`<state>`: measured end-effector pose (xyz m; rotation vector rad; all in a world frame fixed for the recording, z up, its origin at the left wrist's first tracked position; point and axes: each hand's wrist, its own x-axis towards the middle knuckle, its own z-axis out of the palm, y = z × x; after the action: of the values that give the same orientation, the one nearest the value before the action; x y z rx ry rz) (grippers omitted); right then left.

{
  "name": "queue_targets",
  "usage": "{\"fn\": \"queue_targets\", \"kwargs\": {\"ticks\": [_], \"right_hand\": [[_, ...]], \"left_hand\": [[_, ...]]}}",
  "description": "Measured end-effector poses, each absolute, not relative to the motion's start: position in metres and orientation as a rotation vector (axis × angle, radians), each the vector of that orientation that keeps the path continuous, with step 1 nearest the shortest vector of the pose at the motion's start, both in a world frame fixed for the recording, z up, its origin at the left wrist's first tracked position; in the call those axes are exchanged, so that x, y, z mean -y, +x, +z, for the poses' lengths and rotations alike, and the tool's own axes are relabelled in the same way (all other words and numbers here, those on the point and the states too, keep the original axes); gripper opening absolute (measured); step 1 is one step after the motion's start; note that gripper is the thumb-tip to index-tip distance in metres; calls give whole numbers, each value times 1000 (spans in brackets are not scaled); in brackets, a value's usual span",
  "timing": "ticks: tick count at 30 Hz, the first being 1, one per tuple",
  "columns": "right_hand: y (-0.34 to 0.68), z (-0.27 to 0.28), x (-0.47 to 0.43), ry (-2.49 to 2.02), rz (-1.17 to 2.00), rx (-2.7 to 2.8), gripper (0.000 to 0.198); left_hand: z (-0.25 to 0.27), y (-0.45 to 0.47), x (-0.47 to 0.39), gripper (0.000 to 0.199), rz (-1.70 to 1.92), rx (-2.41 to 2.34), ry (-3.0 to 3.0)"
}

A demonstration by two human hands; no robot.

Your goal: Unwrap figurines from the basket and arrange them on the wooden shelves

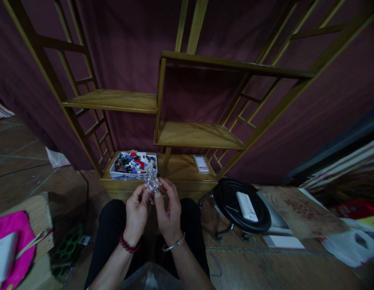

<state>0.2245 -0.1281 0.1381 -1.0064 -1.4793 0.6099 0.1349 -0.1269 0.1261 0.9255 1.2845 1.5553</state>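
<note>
Between my two hands is a small, shiny, clear piece of crinkled plastic (152, 180), raised in front of the low shelf. My left hand (137, 207) pinches its left side with thumb and fingers. On the other side my right hand (168, 205) grips it, thumb toward me. Whether anything is inside the plastic, I cannot tell. Just behind it, a white patterned box (123, 176) full of small colourful pieces, red, blue, white and dark, sits on the bottom shelf.
The wooden shelf unit (199, 135) rises ahead, with a white card (201, 164) on its bottom board. To the right, a black wheeled stool (226, 197) carries a white object (246, 206). A pink item (23, 233) lies on cardboard (40, 211) at left.
</note>
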Motion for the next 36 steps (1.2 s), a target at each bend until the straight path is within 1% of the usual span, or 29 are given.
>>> {"fn": "queue_targets", "kwargs": {"ticks": [9, 18, 27, 33, 36], "right_hand": [[227, 142, 128, -939, 713, 1567, 38], [227, 142, 126, -883, 768, 1598, 44], [226, 139, 125, -867, 742, 1590, 40], [227, 134, 122, -885, 791, 1566, 35], [227, 133, 122, -907, 758, 1561, 35]], "left_hand": [[128, 134, 127, 23, 1554, -1230, 953], [127, 135, 128, 26, 1547, -1158, 903], [132, 137, 128, 32, 1507, -1168, 805], [131, 136, 126, 26, 1508, -1161, 770], [132, 136, 126, 24, 1502, -1190, 801]]}}
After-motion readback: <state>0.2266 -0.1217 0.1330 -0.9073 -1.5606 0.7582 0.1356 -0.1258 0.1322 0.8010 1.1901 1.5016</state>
